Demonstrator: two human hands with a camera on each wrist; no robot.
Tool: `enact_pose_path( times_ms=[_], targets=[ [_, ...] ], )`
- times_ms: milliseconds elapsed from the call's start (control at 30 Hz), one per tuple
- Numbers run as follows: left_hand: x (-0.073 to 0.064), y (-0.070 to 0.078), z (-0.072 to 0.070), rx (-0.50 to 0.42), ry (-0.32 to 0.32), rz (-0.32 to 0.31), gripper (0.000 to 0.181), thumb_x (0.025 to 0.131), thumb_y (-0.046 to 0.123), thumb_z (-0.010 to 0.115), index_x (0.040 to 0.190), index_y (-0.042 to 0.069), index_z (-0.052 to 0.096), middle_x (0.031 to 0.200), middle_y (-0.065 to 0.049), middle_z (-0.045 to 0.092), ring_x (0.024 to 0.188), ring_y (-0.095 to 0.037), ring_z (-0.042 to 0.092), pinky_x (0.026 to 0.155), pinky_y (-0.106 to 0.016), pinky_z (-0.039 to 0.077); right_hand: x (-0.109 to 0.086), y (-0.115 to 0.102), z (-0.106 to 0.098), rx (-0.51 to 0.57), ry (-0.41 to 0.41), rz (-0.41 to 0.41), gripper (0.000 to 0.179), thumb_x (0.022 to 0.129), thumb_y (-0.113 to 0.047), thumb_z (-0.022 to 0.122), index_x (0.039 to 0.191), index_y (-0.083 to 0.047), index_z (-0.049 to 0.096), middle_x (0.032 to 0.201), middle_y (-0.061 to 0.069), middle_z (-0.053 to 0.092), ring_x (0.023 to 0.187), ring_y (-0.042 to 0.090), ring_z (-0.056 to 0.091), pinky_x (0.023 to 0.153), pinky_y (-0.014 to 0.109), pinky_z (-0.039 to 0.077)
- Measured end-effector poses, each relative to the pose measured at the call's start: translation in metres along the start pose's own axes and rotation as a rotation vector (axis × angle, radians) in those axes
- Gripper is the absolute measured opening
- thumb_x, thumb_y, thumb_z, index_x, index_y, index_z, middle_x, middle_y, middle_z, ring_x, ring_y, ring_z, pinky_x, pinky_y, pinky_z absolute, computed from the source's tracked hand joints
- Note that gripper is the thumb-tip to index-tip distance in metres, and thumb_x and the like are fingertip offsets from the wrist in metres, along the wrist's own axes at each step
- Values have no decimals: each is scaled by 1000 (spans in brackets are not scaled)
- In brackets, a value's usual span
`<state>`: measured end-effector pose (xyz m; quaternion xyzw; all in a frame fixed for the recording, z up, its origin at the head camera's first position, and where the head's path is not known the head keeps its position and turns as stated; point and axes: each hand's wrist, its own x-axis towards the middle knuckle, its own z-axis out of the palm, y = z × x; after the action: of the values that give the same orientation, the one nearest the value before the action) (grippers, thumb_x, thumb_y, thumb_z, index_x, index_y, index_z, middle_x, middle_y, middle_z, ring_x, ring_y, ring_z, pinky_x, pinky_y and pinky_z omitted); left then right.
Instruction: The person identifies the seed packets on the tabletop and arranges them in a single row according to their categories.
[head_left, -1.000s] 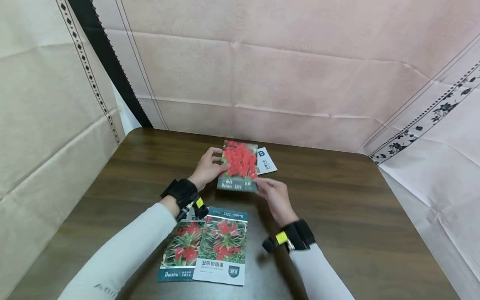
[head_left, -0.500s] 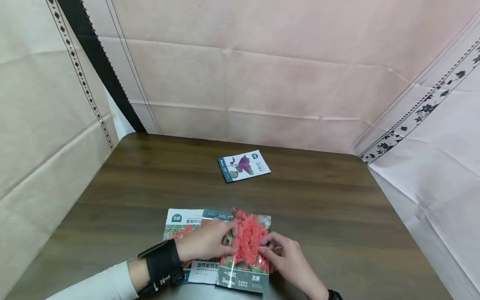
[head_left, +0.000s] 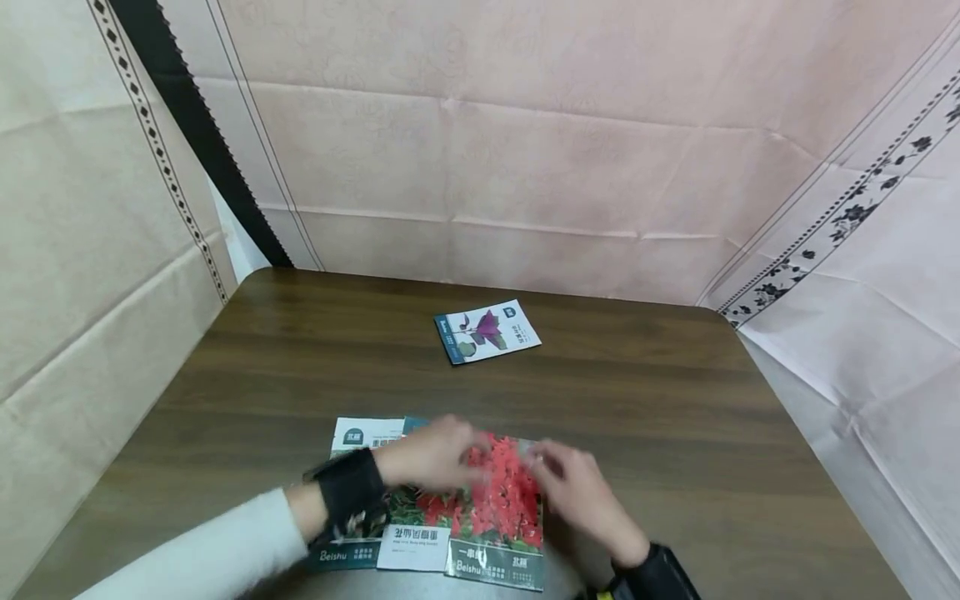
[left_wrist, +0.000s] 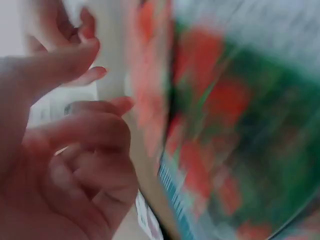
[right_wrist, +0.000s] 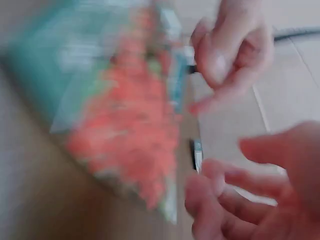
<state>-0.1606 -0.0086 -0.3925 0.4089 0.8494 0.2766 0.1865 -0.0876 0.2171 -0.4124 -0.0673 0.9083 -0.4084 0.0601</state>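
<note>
A person's left hand (head_left: 435, 454) and right hand (head_left: 585, 500), fingers loosely bent and gripping nothing, frame a red-flower packet (head_left: 506, 504) on the table (head_left: 675, 417), beside 2 other packets (head_left: 414, 546), edges overlapping, seemingly so every printed front shows.

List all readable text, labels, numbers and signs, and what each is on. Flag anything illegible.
"Beishu": left packet, bottom band; characters beside it too small.
"Beishu": right packet, bottom band; characters beside it too small.
Middle packet: characters and small line too blurred to read.
Far packet: print too small.
Wrist views: print too blurred.
No numbers legible.
</note>
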Motion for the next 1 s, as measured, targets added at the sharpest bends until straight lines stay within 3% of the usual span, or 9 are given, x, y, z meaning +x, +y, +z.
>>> enact_pose_path(
  times_ms=[67,167,233,300,433,567,800,867,1000],
  targets=[
    [21,-13,-22,-26,116,-51,31,85,35,62,106,12,64,79,6,60,64,-11,56,61,-27,49,23,0,-9,295,17,69,38,92,-34,53,116,-5,59,83,12,63,68,23,61,61,33,51],
    [57,-47,-58,29,309,-170,42,88,36,59,118,7,60,108,-6,59,98,-21,56,85,-37,46,62,-2,-17,684,32,171,46,94,-30,51,129,0,48,117,24,56,99,32,60,83,38,49],
    [77,-72,-74,73,388,-271,49,89,35,57,127,3,54,126,-13,51,117,-27,46,98,-41,38,87,-2,-17,846,29,212,50,96,-26,47,136,2,38,131,26,45,114,34,53,92,38,45],
    [90,-94,-84,44,403,-360,54,91,33,54,134,0,46,136,-18,42,127,-32,37,103,-43,31,106,-3,-14,934,33,260,50,98,-23,43,139,2,32,137,27,38,120,36,47,96,39,41],
    [102,-116,-85,-172,403,-458,52,92,25,54,136,1,42,134,-19,45,123,-33,41,98,-44,37,130,-5,-4,954,68,339,48,98,-20,40,140,2,30,135,26,38,120,36,47,97,40,41],
    [107,-118,-74,-365,442,-473,40,88,19,60,123,3,53,110,-14,59,98,-27,55,84,-38,44,139,-2,2,922,133,370,43,97,-15,40,135,6,38,121,24,47,111,34,54,93,38,44],
    [107,-93,-52,-580,329,-363,41,82,7,65,118,-3,48,81,-14,63,71,-23,60,66,-33,51,131,13,2,822,265,310,31,93,-10,50,115,11,56,102,24,59,86,23,65,80,33,50],
    [101,-82,-48,-595,269,-310,41,82,6,64,118,-2,47,80,-14,63,70,-24,61,65,-33,52,120,19,-3,766,319,274,29,92,-10,53,111,11,58,102,23,60,82,22,65,79,33,51],
    [87,-57,-39,-655,165,-259,35,88,24,61,113,1,50,85,-17,64,72,-28,62,67,-39,52,84,25,-17,649,370,224,25,89,-13,59,106,5,63,100,19,62,82,22,65,78,32,51]
  ],
)
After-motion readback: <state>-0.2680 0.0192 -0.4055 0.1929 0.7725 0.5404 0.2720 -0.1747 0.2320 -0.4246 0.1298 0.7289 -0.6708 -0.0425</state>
